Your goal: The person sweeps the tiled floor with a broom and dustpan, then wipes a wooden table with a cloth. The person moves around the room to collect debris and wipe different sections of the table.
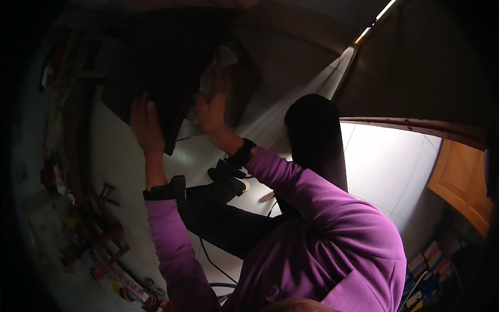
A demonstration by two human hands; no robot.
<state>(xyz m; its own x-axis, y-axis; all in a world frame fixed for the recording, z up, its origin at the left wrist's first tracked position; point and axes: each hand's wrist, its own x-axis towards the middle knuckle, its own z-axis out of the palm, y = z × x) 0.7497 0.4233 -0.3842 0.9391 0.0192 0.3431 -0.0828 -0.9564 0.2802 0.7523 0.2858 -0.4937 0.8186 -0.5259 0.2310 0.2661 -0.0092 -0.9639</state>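
Observation:
In the dim upper part of the head view stands a large dark box-like object or panel; its exact kind is lost in shadow. My left hand lies flat along its near left side, fingers close together, and I cannot tell whether it grips the edge. To the right of a dark edge that juts towards me, my right hand is spread with the thumb apart from the fingers. A pale crumpled thing, perhaps plastic, shows by its fingertips. Both wrists carry black straps with small devices.
Pale floor tiles are brightly lit beyond a dark door panel on the right. A wooden cabinet door stands further right. Several books or boxes lie at lower right. Shadowed clutter lines the left. A black cable hangs below me.

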